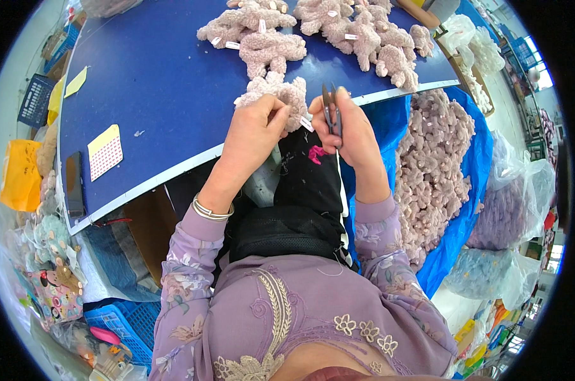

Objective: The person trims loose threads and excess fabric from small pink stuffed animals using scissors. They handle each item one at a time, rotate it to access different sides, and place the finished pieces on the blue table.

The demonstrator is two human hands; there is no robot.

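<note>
Currently, the left hand (257,122) pinches a pale-pink fluffy plush toy (295,95); the right hand's (354,127) grip encloses dark metal snips (332,114) — a slip this near could nick the toy.

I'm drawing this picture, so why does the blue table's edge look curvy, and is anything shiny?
In the head view, the front edge of the blue table bows, probably from the fisheye lens; in the head view too, a clear plastic bag has pale shiny highlights, and the snips look fairly sharp.
</note>
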